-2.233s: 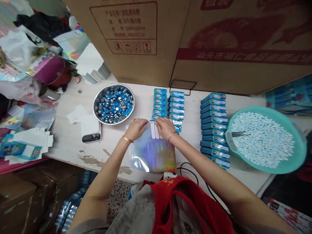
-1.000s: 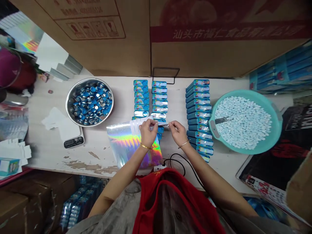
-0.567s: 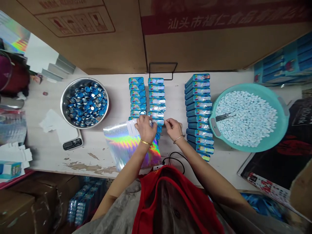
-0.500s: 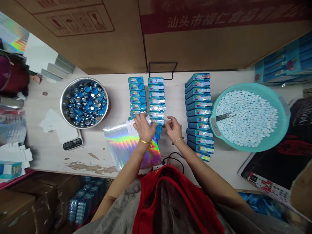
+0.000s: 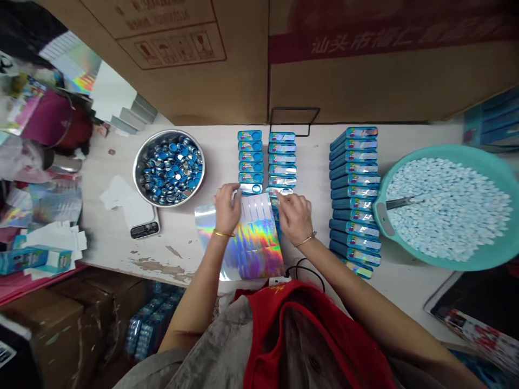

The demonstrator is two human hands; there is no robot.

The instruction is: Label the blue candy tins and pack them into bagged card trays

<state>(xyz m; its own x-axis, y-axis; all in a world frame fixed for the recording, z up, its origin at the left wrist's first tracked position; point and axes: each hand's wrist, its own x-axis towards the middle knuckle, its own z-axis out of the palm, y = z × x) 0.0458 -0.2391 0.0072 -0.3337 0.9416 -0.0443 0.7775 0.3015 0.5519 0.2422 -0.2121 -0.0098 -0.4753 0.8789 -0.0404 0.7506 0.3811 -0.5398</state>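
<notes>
A rainbow-shiny sticker sheet [image 5: 259, 243] with pale strips along its top lies over the near ends of two rows of small blue tins. My left hand [image 5: 227, 210] rests over the sheet's upper left part, fingers curled beside the left row of tins [image 5: 250, 156]. What its fingertips hold, if anything, is hidden. My right hand [image 5: 295, 216] is at the right row of tins [image 5: 282, 159], thumb and finger closed together at a tin with a shiny label. Whatever lies between them is too small to make out. Tins in the left row show round recesses; the right row's tops look shiny.
A steel bowl [image 5: 135, 167] of blue and silver caps stands left, beside a small scale [image 5: 145, 230]. Stacked blue tins [image 5: 354, 189] stand right, next to a turquoise basin [image 5: 446, 262] of pale tablets with a metal scoop [image 5: 399, 203]. Large cartons [image 5: 227, 97] and a wire stand [image 5: 295, 109] are behind.
My left hand has moved off the sheet's top middle to its left side. My right hand has come in over the right row's tins. The view has shifted left.
</notes>
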